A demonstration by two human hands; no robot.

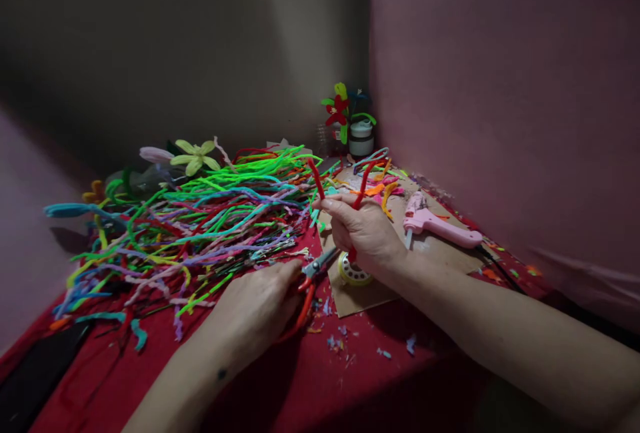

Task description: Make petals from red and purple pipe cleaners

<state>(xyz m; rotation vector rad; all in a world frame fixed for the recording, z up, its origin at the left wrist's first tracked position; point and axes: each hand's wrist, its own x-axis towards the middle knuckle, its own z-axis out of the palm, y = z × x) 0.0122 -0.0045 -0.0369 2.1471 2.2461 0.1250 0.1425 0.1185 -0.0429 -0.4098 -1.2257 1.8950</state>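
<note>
My left hand (257, 303) is closed on scissors (316, 266) with orange-red handles, their blades pointing right toward my other hand. Bent red pipe cleaner (363, 183) ends stick up from my right hand (367, 229), which pinches them between thumb and fingers. Whether they are one piece or two is hidden by the hand. Just under that hand a yellow-rimmed spool (354, 271) rests on a cardboard sheet (363, 301), partly covered. A big heap of coloured pipe cleaners (225, 209) lies to the left of both hands.
A pink glue gun (443, 226) lies on the cardboard, its cord running right. Behind stand pipe-cleaner flowers (337, 111) by a white jar (361, 138). Fluff scraps (340, 343) dot the red cloth (370, 379). A dark flat object (43, 373) lies front left. Walls close off the back and right.
</note>
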